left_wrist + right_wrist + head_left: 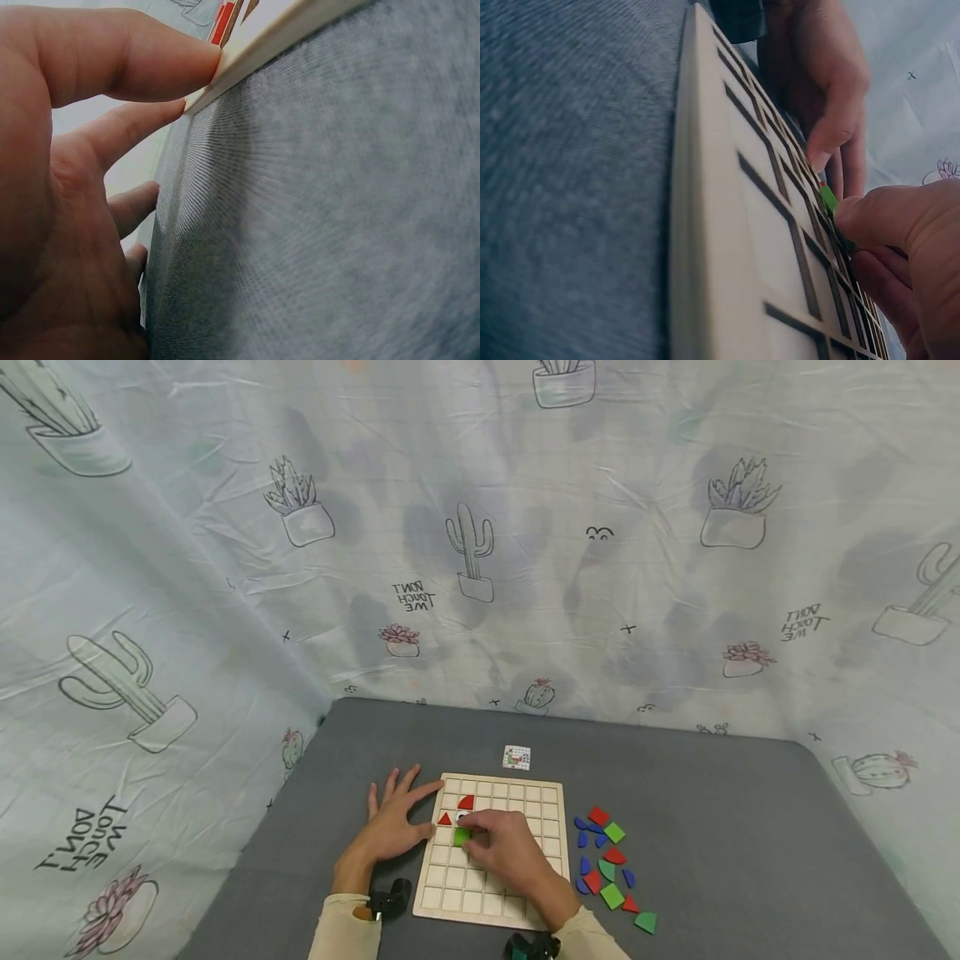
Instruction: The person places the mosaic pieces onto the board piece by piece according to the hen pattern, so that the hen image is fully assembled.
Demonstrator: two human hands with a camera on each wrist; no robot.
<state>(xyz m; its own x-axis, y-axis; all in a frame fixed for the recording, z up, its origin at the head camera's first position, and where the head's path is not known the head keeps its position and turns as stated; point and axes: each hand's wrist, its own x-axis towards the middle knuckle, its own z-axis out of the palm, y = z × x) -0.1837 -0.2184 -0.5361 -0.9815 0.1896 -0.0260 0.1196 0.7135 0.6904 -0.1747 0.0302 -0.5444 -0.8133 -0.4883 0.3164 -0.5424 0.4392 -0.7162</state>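
My left hand (390,831) lies at the left side of a wooden grid board (442,902), fingers spread. In the left wrist view its thumb (142,60) and index fingertip touch the board's edge. Over the upper left cells, my right hand (510,847) pinches a green square tile (461,837); the right wrist view shows the thumb against that green tile (828,198), close over the grid. Around it on the board are a red triangle (445,819), a red quarter-round tile (467,802) and a white tile with a dark mark (461,817), partly covered by the fingers.
Right of the board lie several loose tiles: red squares (598,816), green squares (612,896), blue pieces (628,878) and green quarter-rounds (646,922). A small printed card (517,757) lies behind the board. A patterned curtain (525,610) borders the grey table (735,843).
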